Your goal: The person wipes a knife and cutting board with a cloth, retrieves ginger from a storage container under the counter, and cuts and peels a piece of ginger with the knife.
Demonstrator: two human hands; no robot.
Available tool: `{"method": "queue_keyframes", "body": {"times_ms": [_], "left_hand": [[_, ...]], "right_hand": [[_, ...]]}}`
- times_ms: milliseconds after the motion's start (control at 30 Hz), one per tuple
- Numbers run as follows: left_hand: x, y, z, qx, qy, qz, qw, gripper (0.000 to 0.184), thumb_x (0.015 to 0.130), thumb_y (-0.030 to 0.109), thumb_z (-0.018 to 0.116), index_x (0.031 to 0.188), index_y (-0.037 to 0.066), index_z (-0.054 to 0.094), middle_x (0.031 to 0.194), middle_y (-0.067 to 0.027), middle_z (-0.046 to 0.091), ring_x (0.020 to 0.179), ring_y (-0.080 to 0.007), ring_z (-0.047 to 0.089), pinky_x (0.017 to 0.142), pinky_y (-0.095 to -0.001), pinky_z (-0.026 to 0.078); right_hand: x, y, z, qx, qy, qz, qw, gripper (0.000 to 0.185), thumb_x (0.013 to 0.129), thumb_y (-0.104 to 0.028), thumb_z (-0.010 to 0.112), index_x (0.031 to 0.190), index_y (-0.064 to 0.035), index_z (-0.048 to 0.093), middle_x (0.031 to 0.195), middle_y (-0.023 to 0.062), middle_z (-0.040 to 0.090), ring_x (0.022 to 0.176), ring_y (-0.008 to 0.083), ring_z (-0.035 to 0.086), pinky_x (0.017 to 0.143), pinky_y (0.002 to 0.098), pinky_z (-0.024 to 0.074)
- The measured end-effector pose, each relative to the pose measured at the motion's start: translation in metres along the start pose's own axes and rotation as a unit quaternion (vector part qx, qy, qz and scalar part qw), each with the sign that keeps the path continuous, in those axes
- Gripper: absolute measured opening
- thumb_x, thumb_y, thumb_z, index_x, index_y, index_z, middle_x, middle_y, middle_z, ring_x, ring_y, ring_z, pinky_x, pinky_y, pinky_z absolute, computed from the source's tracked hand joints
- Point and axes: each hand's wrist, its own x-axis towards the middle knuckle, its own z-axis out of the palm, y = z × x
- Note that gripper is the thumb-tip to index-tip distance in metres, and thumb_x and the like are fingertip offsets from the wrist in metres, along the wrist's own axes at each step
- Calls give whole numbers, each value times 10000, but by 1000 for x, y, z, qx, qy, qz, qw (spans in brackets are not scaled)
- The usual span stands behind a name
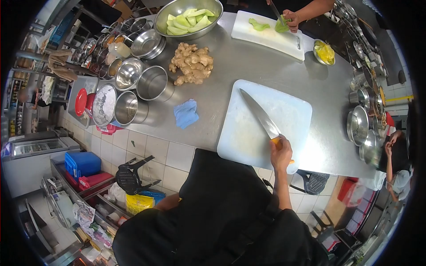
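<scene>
At the near side of the steel worktop (204, 133), the person's right hand (281, 154) has its grip clamped on a yellow-handled knife (260, 115), the blade slanting over a pale chopping board (237, 144). The left hand is out of my sight, so I cannot tell its grip. Left of the board lie a blue cloth (186, 114) and knobbly ginger (191, 63). Below, near a dark stool (128, 178), a yellow bag (138, 203) carries print too small to read.

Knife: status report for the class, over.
Right hand gripping knife; left hand not visible. Knife over near cutting board. Ginger and blue cloth off that board, to its left.
</scene>
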Motion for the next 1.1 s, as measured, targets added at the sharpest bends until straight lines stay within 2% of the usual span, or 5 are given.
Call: {"method": "queue_keyframes", "body": {"times_ms": [367,500,600,700,1100], "left_hand": [[8,-28,0,109,-7,7,994,330,832,325,689,944,22,755,933,-185,746,899,-381,715,764,-471,574],[93,-86,-32,351,-17,269,897,339,823,330,692,957,25,759,953,-192,752,927,-402,718,784,-486,574],[3,115,-95,351,-128,56,926,457,957,402,628,805,-25,685,772,-156,724,513,-246,680,557,-376,560],[-44,235,-132,161,26,416,895,259,961,273,669,854,38,647,717,-42,664,595,-135,623,570,-321,498],[11,477,-163,289,304,490,764,444,927,369,696,1174,0,662,1279,-215,633,1177,-363,616,1020,-452,480]], "right_hand": [[-12,-4,7,14,-3,15,1000,420,833,-156,787,1205,-22,647,1047,203,699,948,381,687,832,427,546],[-20,0,16,0,-11,28,1000,411,842,-162,767,1200,-9,637,1055,221,702,943,391,693,826,435,549],[-26,-18,19,-8,-21,55,998,398,845,-159,751,1189,1,632,1047,218,701,926,391,693,821,441,548],[-32,-29,28,-25,15,53,998,396,847,-159,743,1193,-6,629,1036,218,699,920,394,691,814,443,549],[-47,-123,55,-171,7,209,963,422,918,-427,684,1114,-55,645,871,237,722,855,423,705,780,486,544]]}}
